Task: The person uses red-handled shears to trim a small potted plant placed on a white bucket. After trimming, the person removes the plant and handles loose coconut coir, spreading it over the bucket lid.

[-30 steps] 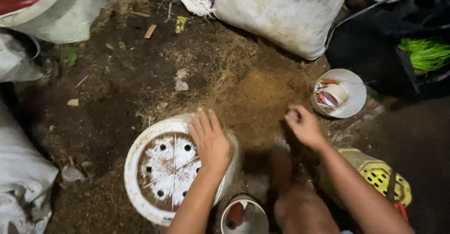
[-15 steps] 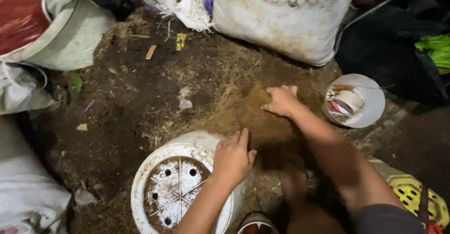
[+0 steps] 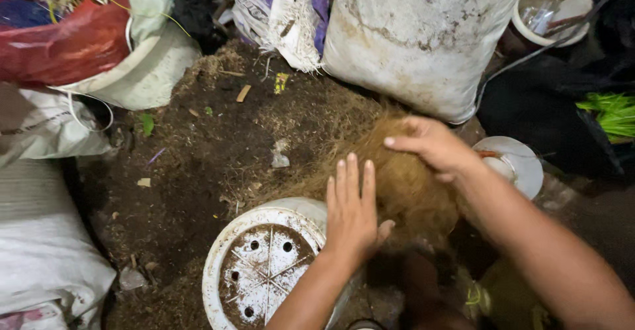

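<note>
The left hand (image 3: 352, 212) lies flat with its fingers (image 3: 354, 178) straight and pressed close together, the palm resting on the far rim of a white plastic pot (image 3: 261, 270) that stands upright on the ground, its perforated bottom smeared with soil. The right hand (image 3: 433, 146) reaches across from the right, fingers (image 3: 405, 142) held together and curved over a mound of brown coconut fibre (image 3: 397, 178); it seems to rest on the fibre, though whether it grips any is hard to tell. The fibre heap sits just beyond the pot, between the two hands, on dark soil (image 3: 192, 171) spread over the ground. Behind it leans a large dirty white sack (image 3: 417, 32), with a red bag (image 3: 73, 39) at the far left and a small white dish (image 3: 516, 165) just right of the right wrist
</note>
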